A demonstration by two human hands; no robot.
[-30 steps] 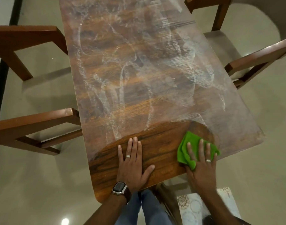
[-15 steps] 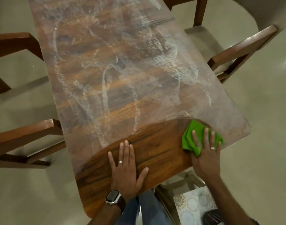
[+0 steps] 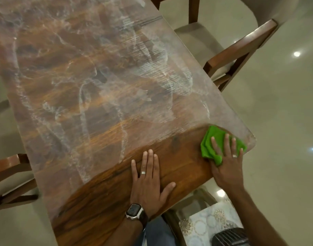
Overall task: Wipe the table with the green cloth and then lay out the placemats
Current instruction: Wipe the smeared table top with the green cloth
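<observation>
Green cloth (image 3: 221,141) under flat right hand (image 3: 226,167) on smeared table (image 3: 99,86), left hand (image 3: 147,183) flat

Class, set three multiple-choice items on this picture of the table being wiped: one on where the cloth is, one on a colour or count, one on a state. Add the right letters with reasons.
1. Where does the green cloth lie on the table?
A. at the near right corner
B. in the middle
C. at the far left end

2. How many hands rest on the table top?
A. none
B. one
C. two

3. What state is most of the table top in?
A. covered with a whitish film
B. wiped clean all over
C. covered by placemats

Answers:
1 A: the cloth sits under the right hand beside the near right corner.
2 C: the left hand lies flat on bare wood, the right presses on the cloth.
3 A: only a near band shows dark clean wood; the rest is streaked white.
</observation>
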